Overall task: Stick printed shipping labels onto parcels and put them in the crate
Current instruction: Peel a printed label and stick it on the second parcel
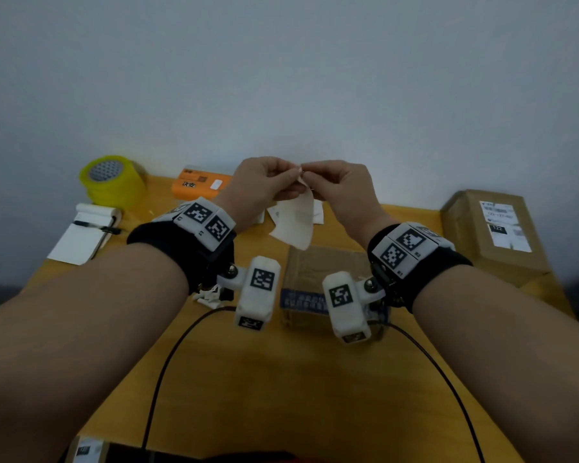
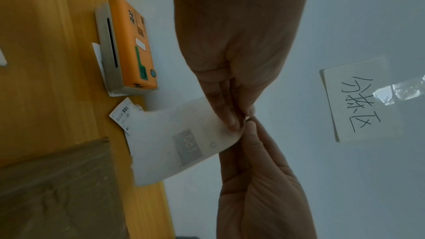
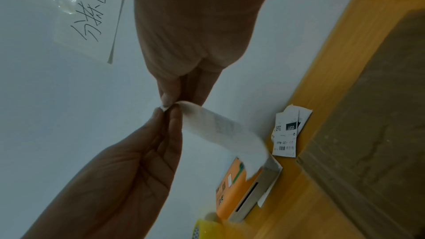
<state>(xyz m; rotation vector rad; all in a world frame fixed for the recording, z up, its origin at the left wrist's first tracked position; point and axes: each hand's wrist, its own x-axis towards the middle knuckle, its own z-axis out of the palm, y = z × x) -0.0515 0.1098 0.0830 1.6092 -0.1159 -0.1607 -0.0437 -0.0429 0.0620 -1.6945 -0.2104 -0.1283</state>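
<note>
Head view: you had your left hand (image 1: 264,182) and right hand (image 1: 338,183) pinching one top corner of the label (image 1: 295,225), held up over the bare parcel (image 1: 318,272). I'd say peel slowly so it didn't curl.

Left wrist view: the label (image 2: 181,144) looked thin, with print showing through.

Right wrist view: both hands' fingertips (image 3: 166,104) met on that corner, and the label hung twisted.

The print on the held label (image 2: 184,144) is too faint to read. The hands' wrist bands hide part of the middle box (image 1: 318,279).
</note>
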